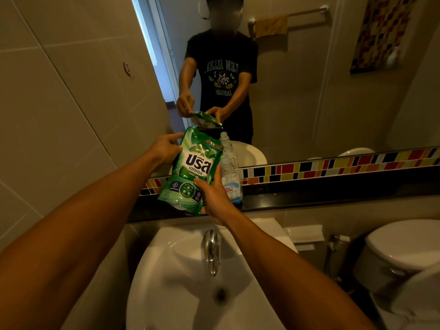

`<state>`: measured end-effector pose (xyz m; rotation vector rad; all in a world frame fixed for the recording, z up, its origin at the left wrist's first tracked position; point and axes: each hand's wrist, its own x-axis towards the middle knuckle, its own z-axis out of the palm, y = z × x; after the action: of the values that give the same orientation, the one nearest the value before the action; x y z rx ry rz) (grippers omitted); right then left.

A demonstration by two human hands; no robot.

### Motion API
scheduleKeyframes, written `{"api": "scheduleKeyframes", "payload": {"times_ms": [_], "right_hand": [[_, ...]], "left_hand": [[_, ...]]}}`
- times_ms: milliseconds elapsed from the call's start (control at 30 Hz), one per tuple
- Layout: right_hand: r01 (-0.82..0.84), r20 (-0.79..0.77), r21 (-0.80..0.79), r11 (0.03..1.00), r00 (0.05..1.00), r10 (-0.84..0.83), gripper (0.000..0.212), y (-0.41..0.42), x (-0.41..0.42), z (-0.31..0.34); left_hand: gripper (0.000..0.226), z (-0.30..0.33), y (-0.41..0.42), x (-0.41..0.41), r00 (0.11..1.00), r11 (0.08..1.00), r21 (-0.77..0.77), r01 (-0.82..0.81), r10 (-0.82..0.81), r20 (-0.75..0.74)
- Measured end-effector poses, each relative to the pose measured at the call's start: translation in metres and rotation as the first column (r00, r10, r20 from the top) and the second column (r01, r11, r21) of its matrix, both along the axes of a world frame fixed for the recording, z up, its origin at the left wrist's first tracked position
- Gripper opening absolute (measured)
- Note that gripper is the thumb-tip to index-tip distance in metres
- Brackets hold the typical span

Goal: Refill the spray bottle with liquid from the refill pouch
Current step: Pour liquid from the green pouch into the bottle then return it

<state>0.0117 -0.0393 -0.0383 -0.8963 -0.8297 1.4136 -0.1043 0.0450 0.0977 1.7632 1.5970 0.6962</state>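
We hold the glossy green plastic refill pouch [190, 171] above the black ledge [309, 194]: left hand [164, 148] gripping its upper edge, right hand [215, 198] its bottom corner. The clear uncapped spray bottle [229, 167] stands just behind.

Home bathroom, sink [166, 270], mirror [309, 91], toilet [404, 246]

spray bottle [230, 172] half hidden behind the refill pouch [191, 170]; toilet [404, 253] cut off at right
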Motion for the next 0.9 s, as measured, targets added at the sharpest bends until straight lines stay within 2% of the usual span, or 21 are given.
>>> {"api": "scheduleKeyframes", "payload": {"times_ms": [900], "right_hand": [[-0.012, -0.089, 0.006, 1.000, 0.996, 0.013, 0.085, -0.006, -0.006, 0.014]], "left_hand": [[0.056, 0.013, -0.002, 0.000, 1.000, 0.999, -0.036, 0.007, -0.008, -0.011]]}}
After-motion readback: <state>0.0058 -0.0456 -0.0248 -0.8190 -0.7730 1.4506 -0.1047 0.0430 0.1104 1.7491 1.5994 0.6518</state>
